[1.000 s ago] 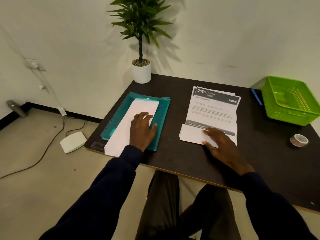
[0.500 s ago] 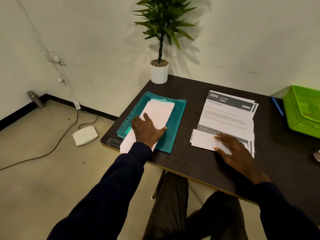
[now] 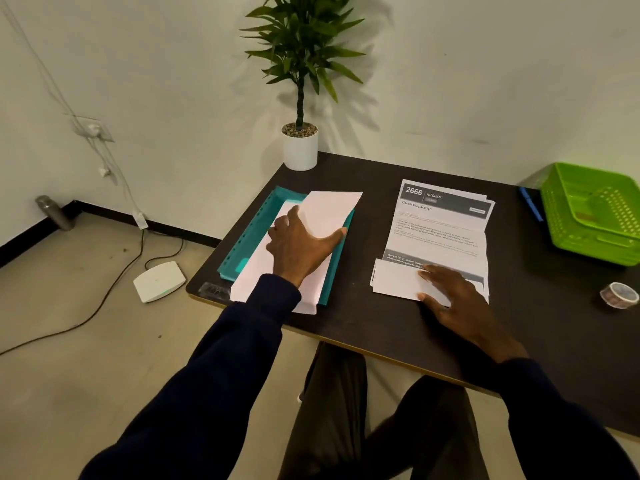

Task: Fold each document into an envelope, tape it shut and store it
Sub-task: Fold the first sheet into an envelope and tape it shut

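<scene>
A stack of white envelopes (image 3: 259, 275) lies on a teal folder (image 3: 254, 230) at the table's left. My left hand (image 3: 298, 247) grips the top envelope (image 3: 330, 211), which sits skewed to the right with its far end raised off the stack; curled fingers are at its left edge and the thumb at its right. To the right lies the printed document (image 3: 443, 230), its near end folded up into a white flap. My right hand (image 3: 457, 296) presses flat on that flap. A tape roll (image 3: 620, 294) sits at the right.
A green basket (image 3: 595, 216) stands at the back right of the dark table (image 3: 363, 323), with a blue pen (image 3: 530, 206) beside it. A potted plant (image 3: 300, 150) occupies the far left corner. On the floor to the left are cables and a white box (image 3: 157, 280).
My left hand went from lying flat on the envelope stack to taking hold of the top envelope, which has turned and shifted right. My right hand stayed on the document's flap.
</scene>
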